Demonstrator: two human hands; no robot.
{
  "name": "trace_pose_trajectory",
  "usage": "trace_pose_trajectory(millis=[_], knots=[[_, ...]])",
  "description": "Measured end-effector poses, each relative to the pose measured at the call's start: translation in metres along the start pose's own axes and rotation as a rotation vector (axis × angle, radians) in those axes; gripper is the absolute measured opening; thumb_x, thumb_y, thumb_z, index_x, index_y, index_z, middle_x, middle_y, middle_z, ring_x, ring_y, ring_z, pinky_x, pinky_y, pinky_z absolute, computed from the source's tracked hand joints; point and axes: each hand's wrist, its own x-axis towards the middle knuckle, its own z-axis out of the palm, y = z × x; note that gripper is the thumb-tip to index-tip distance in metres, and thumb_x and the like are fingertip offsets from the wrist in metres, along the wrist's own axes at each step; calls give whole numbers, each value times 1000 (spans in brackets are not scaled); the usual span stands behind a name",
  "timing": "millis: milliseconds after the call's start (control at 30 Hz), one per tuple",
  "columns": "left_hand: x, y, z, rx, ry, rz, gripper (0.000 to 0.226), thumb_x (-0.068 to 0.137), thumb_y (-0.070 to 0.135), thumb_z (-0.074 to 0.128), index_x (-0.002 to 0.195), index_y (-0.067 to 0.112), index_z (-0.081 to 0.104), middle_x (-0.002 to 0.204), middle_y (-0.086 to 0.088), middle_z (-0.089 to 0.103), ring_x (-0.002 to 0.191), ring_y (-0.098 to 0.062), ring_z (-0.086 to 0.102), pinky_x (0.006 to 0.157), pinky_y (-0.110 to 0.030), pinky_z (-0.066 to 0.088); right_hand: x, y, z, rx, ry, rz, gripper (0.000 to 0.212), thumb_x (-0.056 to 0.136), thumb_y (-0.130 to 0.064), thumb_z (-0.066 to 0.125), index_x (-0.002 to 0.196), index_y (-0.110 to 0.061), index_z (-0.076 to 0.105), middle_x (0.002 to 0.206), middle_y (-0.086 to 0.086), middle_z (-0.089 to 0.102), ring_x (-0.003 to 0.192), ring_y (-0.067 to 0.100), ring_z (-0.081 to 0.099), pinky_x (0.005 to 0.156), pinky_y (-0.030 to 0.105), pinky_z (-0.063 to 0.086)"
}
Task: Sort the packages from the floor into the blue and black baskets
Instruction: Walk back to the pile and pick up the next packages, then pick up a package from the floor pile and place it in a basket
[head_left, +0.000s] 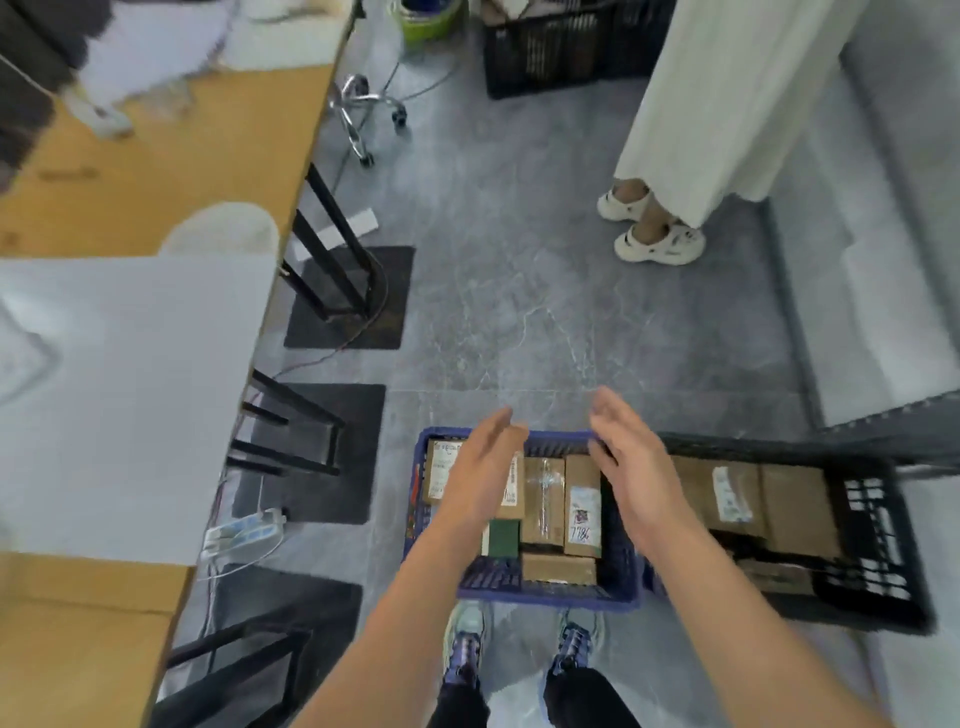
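Head view has both your hands empty with fingers straight above the blue basket (418, 499): your left hand (485, 467) hangs over the cardboard packages (543, 499) at its far left, and your right hand (631, 467) over its far right corner, just beside the black basket (872, 525). The likely slip is a mix-up, because the two baskets stand side by side and both hold look-alike brown packages. No loose package shows on the grey floor (519, 322) near you.

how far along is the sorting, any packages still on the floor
Looks nearly done: the blue basket and black basket both hold packages. In hand: nothing; the left hand and right hand hover open over the blue basket. Left: no loose packages show on the floor.
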Motion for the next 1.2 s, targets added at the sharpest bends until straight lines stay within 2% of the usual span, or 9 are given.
trace_pose_trajectory(millis=[200, 367, 500, 600, 800, 900, 967, 1133, 1200], knots=[[-60, 63, 29, 83, -171, 144, 51, 103, 47, 56, 152, 36, 48, 150, 16, 47, 134, -7, 44, 111, -33, 35, -83, -53, -35, 57, 151, -124, 52, 107, -22, 55, 158, -27, 44, 161, -11, 44, 137, -2, 47, 120, 31, 34], [-105, 100, 53, 145, -309, 228, 49, 99, 55, 58, 146, 42, 53, 153, 16, 47, 140, -11, 45, 121, -43, 35, -156, -86, -54, 132, 308, -211, 53, 106, -22, 57, 157, -25, 45, 160, -11, 46, 140, -1, 45, 124, 35, 32], [-144, 117, 69, 282, -470, 340, 58, 87, 75, 60, 140, 53, 54, 153, 20, 47, 140, -10, 46, 121, -50, 36, -221, -101, -61, 178, 459, -319, 55, 105, -24, 58, 158, -26, 43, 159, -13, 46, 141, -3, 44, 123, 30, 33], [-174, 121, 87, 314, -610, 381, 50, 96, 62, 60, 143, 48, 54, 149, 23, 48, 139, -9, 46, 121, -48, 36, -270, -99, -67, 212, 568, -378, 56, 105, -29, 60, 158, -30, 43, 157, -18, 47, 143, -1, 43, 123, 32, 33], [-247, 104, 139, 415, -885, 480, 47, 102, 47, 57, 147, 35, 53, 147, 15, 51, 134, -7, 49, 106, -35, 47, -376, -68, -86, 280, 831, -484, 51, 102, -33, 63, 152, -35, 50, 149, -23, 54, 139, -4, 48, 117, 26, 37], [-293, 85, 165, 468, -1013, 497, 49, 101, 46, 58, 148, 32, 51, 148, 13, 51, 133, -8, 50, 111, -39, 45, -432, -46, -95, 334, 961, -511, 47, 99, -35, 66, 145, -36, 55, 146, -21, 56, 135, -3, 51, 113, 23, 40], [-326, 67, 183, 501, -1097, 502, 48, 103, 43, 58, 148, 31, 51, 148, 12, 52, 135, -8, 49, 116, -42, 42, -469, -25, -102, 370, 1035, -517, 45, 95, -39, 69, 139, -39, 57, 143, -22, 59, 136, -1, 52, 119, 31, 39], [-420, 12, 229, 617, -1241, 513, 50, 101, 43, 60, 148, 29, 52, 146, 10, 53, 129, -7, 49, 120, -43, 39, -571, 28, -117, 458, 1193, -551, 87, 69, -60, 70, 149, -31, 52, 150, -18, 54, 140, 0, 49, 123, 36, 36], [-457, -16, 248, 677, -1316, 519, 58, 95, 55, 64, 147, 33, 53, 147, 12, 52, 133, -8, 49, 120, -46, 38, -613, 53, -124, 514, 1264, -556, 85, 72, -55, 72, 150, -27, 52, 151, -15, 54, 139, 1, 50, 122, 34, 38]])
